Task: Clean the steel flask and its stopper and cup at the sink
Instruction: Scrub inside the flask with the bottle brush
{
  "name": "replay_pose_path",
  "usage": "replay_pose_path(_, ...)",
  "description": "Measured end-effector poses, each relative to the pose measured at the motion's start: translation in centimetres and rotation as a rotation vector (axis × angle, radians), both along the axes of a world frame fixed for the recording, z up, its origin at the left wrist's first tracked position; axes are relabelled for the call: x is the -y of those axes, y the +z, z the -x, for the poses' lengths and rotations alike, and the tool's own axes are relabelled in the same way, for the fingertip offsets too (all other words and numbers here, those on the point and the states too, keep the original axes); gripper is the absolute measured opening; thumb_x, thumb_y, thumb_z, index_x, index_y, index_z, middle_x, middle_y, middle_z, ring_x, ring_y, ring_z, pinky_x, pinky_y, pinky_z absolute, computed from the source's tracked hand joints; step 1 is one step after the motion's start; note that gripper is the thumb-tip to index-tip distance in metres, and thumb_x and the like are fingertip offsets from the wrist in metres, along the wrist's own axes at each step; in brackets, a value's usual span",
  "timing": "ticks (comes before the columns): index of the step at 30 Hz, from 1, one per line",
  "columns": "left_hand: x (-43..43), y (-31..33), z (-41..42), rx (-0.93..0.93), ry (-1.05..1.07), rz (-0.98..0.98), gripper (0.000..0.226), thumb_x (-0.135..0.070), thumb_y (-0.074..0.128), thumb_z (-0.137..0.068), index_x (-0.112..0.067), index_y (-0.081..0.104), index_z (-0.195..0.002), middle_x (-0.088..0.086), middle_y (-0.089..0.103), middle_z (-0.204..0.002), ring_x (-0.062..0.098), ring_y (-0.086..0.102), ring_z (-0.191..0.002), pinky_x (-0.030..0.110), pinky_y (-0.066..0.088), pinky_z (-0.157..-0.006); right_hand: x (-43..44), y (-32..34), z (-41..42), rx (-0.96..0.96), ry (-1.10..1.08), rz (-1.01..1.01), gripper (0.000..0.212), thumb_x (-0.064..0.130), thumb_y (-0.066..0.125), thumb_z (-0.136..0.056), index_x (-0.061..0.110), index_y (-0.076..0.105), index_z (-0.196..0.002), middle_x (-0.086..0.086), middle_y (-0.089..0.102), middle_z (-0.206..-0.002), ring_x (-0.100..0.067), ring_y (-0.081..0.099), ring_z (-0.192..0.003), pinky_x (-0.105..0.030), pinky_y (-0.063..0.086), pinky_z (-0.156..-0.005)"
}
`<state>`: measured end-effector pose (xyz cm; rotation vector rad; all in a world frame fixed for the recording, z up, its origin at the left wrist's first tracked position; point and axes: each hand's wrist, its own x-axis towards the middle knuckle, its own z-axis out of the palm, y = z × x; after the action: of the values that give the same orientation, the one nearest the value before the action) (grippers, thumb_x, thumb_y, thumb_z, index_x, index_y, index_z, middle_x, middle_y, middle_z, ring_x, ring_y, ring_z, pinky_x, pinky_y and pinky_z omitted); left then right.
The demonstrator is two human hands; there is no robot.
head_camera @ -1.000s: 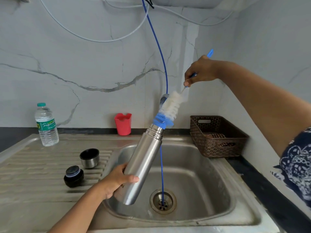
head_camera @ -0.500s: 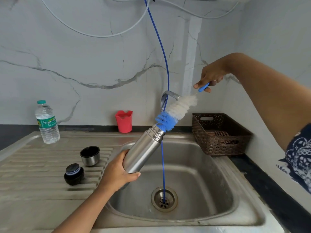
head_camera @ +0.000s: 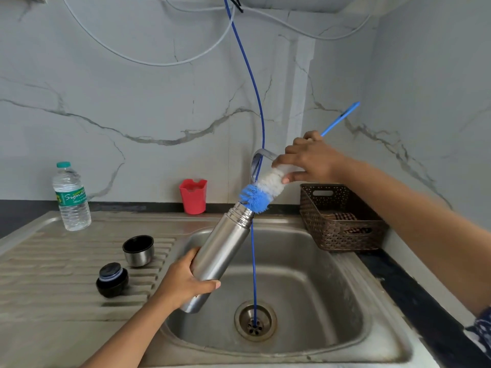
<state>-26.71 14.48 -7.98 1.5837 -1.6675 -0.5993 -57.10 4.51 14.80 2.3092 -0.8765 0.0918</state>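
Note:
My left hand (head_camera: 186,284) grips the lower body of the steel flask (head_camera: 221,254), which tilts over the sink (head_camera: 353,309) with its open mouth pointing up and right. A bottle brush (head_camera: 261,189) with white and blue bristles has its blue tip at the flask's mouth. My right hand (head_camera: 309,160) holds the brush around the upper white bristles, and the blue handle sticks out behind it. The steel cup (head_camera: 138,251) stands open side up on the drainboard. The black stopper (head_camera: 112,280) sits beside it, nearer to me.
A blue hose (head_camera: 253,261) hangs down into the sink drain (head_camera: 255,321). The tap (head_camera: 259,160) is behind the brush. A brown basket (head_camera: 340,219) stands right of the sink, with a red holder (head_camera: 193,195) at the wall and a water bottle (head_camera: 71,197) at the far left.
My right hand has slid from the blue handle down onto the white bristles of the brush. The flask has stayed tilted over the sink in my left hand.

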Motion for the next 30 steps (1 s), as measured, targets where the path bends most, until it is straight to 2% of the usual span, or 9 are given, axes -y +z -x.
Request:
replay_pose_path(5, -0.1, 0.2, 0.4, 0.007, -0.019, 0.013, 0.084, -0.039, 0.087, -0.055, -0.029, 0.048, -0.128, -0.008, 0.060, -0.106, 0.007, 0.057, -0.093, 0.018, 0.044, -0.071, -0.2, 2.4, -0.4, 0.182, -0.059, -0.278, 0.036, 0.046, 0.053, -0.091, 0.026, 0.063, -0.119, 0.006, 0.062, -0.094, -0.011, 0.048, -0.094, -0.028, 0.017, -0.087)
replay_pose_path(8, -0.2, 0.4, 0.7, 0.006, -0.024, 0.060, 0.086, -0.044, 0.084, -0.050, -0.031, 0.048, -0.127, -0.012, 0.059, -0.105, 0.003, 0.057, -0.092, 0.018, 0.043, -0.071, -0.4, 4.4, -0.7, 0.218, -0.170, -0.407, 0.037, 0.047, 0.052, -0.091, 0.023, 0.064, -0.116, 0.008, 0.059, -0.084, -0.018, 0.050, -0.099, -0.025, 0.022, -0.092)
replay_pose_path(11, -0.3, 0.4, 0.7, 0.023, 0.002, 0.126, 0.080, -0.033, 0.088, -0.057, -0.033, 0.049, -0.127, -0.021, 0.056, -0.100, -0.005, 0.054, -0.087, 0.008, 0.038, -0.066, 0.0, 5.7, -1.1, 0.250, -0.232, -0.552, 0.045, 0.054, 0.054, -0.086, 0.021, 0.067, -0.115, 0.001, 0.068, -0.105, -0.022, 0.057, -0.106, -0.033, 0.040, -0.097)
replay_pose_path(13, -0.3, 0.4, 0.7, 0.028, 0.017, 0.156, 0.081, -0.032, 0.088, -0.057, -0.034, 0.049, -0.127, -0.019, 0.056, -0.100, -0.006, 0.053, -0.086, 0.006, 0.037, -0.065, 0.1, 6.4, -1.4, 0.253, -0.294, -0.611, 0.048, 0.055, 0.054, -0.086, 0.019, 0.067, -0.115, -0.004, 0.067, -0.111, -0.024, 0.059, -0.107, -0.036, 0.042, -0.097)
replay_pose_path(16, -0.2, 0.2, 0.6, 0.043, 0.035, 0.205, 0.084, -0.033, 0.088, -0.055, -0.033, 0.048, -0.129, -0.015, 0.057, -0.104, 0.001, 0.055, -0.088, 0.011, 0.039, -0.069, 0.1, 6.9, -2.0, 0.247, -0.382, -0.641, 0.048, 0.056, 0.053, -0.086, 0.018, 0.067, -0.112, -0.002, 0.067, -0.105, -0.019, 0.061, -0.097, -0.033, 0.043, -0.092)
replay_pose_path(19, 0.1, -0.3, 0.0, 0.101, 0.076, 0.231, 0.089, -0.037, 0.087, -0.054, -0.031, 0.045, -0.133, -0.011, 0.057, -0.112, 0.010, 0.056, -0.095, 0.023, 0.043, -0.076, 0.7, 7.5, -1.7, 0.233, -0.472, -0.650, 0.034, 0.054, 0.053, -0.089, 0.023, 0.067, -0.086, -0.011, 0.066, -0.097, -0.022, 0.063, -0.086, -0.033, 0.044, -0.079)
replay_pose_path(22, 0.2, -0.4, -0.4, 0.125, 0.112, 0.223, 0.089, -0.037, 0.086, -0.054, -0.029, 0.045, -0.133, -0.007, 0.057, -0.114, 0.014, 0.055, -0.097, 0.028, 0.044, -0.077, 0.8, 9.7, 0.8, 0.274, -0.593, -0.587, 0.034, 0.049, 0.052, -0.092, 0.019, 0.066, -0.086, -0.005, 0.047, -0.062, -0.016, 0.038, -0.051, -0.027, 0.031, -0.054)
replay_pose_path(25, 0.1, 0.1, 0.6, 0.058, 0.083, 0.223, 0.086, -0.035, 0.087, -0.056, -0.032, 0.045, -0.131, -0.011, 0.055, -0.112, 0.011, 0.054, -0.096, 0.025, 0.042, -0.074, 0.4, 11.3, 2.7, 0.365, -0.615, -0.591, 0.032, 0.046, 0.055, -0.092, 0.020, 0.062, -0.074, -0.001, 0.038, -0.052, -0.016, 0.026, -0.048, -0.026, 0.021, -0.050)
replay_pose_path(30, -0.3, 0.6, 1.8, -0.150, -0.012, 0.045, 0.068, -0.028, 0.088, -0.061, -0.038, 0.046, -0.114, -0.016, 0.060, -0.103, 0.003, 0.060, -0.089, 0.015, 0.044, -0.066, 0.5, 8.2, 3.3, 0.457, -0.575, -0.585, 0.040, 0.054, 0.050, -0.090, 0.017, 0.064, -0.088, -0.007, 0.048, -0.065, -0.020, 0.038, -0.060, -0.028, 0.032, -0.058)
